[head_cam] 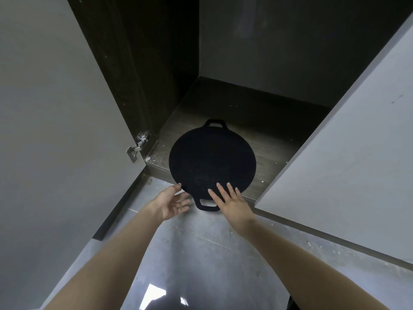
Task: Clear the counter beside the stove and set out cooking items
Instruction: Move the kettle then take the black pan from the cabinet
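My right hand (pixel 232 201) lies flat, fingers straight, on the black griddle pan (pixel 212 162) on the cabinet shelf (pixel 268 139); my left hand (pixel 172 203), open-palmed, sits at its rim.

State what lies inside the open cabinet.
A round black pan with two loop handles lies on the cabinet floor, its near edge jutting past the front. The floor under the pan is covered, and the dark back shows nothing clearly.
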